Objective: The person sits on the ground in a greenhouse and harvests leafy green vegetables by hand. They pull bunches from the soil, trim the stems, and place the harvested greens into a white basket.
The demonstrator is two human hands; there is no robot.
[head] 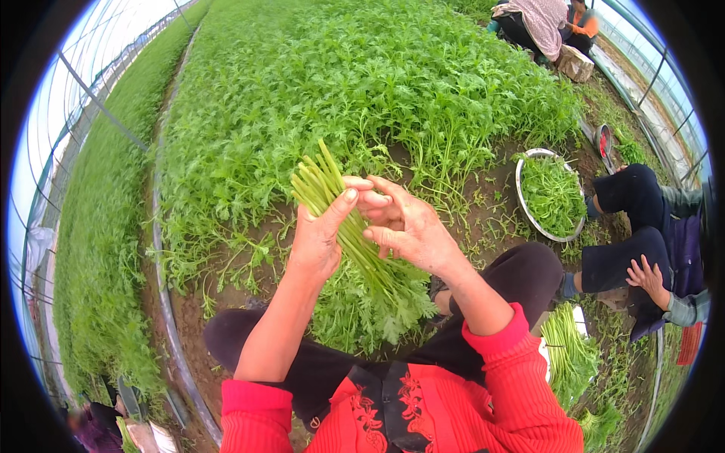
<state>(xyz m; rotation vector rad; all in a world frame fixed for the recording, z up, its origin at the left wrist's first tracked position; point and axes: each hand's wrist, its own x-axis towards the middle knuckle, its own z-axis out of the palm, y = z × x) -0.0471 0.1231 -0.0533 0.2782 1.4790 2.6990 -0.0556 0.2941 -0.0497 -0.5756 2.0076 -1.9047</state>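
My left hand [323, 235] is wrapped around a bunch of cut leafy greens [362, 240]. The pale stem ends point up and to the left, and the leaves hang down to the right. Beside the bunch, my right hand [410, 229] has its fingers curled but apart, with no item visible in it. Its fingertips are close to those of the left hand; whether they touch is unclear. Below the bunch, loose greens [342, 317] lie on the soil between my knees.
Growing greens [362, 85] fill the bed ahead. To the right stand a metal basin [519, 195] of greens, stacked bunches [566, 351] and a seated person [640, 255]. A grey pipe [161, 255] edges the bed at left. Other people [535, 25] work at far right.
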